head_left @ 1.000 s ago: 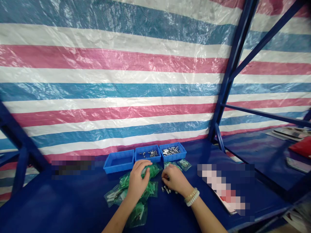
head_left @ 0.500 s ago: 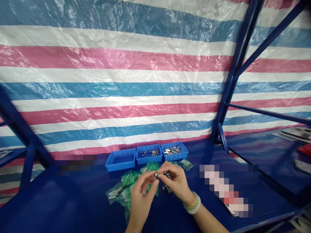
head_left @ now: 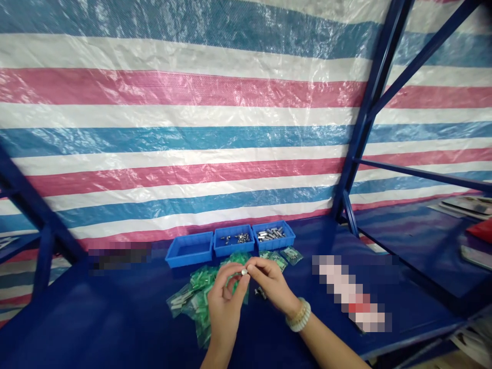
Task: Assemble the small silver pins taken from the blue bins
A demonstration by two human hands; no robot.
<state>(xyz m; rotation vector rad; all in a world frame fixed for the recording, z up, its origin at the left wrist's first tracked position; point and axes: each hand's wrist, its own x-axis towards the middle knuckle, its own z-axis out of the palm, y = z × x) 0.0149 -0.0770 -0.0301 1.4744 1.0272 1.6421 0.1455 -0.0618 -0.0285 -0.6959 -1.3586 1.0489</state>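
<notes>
My left hand (head_left: pixel 226 303) and my right hand (head_left: pixel 271 284) are raised together above the blue table (head_left: pixel 96 323), fingertips meeting on a small silver metal part (head_left: pixel 244 271). Both hands pinch it. Under them lies a heap of small green plastic bags (head_left: pixel 202 292) with parts inside. A few loose metal parts (head_left: pixel 260 293) lie on the table just below my right hand. My right wrist wears a beaded bracelet (head_left: pixel 296 316).
Three blue trays stand in a row behind the bags: the left one (head_left: pixel 189 249) looks empty, the middle one (head_left: pixel 233 240) and the right one (head_left: pixel 273 234) hold metal parts. A striped tarp (head_left: pixel 192 128) hangs behind. Blue frame posts (head_left: pixel 369 102) rise at the right.
A second ago my left hand lay on the green bags and my right hand was down at the loose parts. Both have lifted and now pinch a small metal part between them.
</notes>
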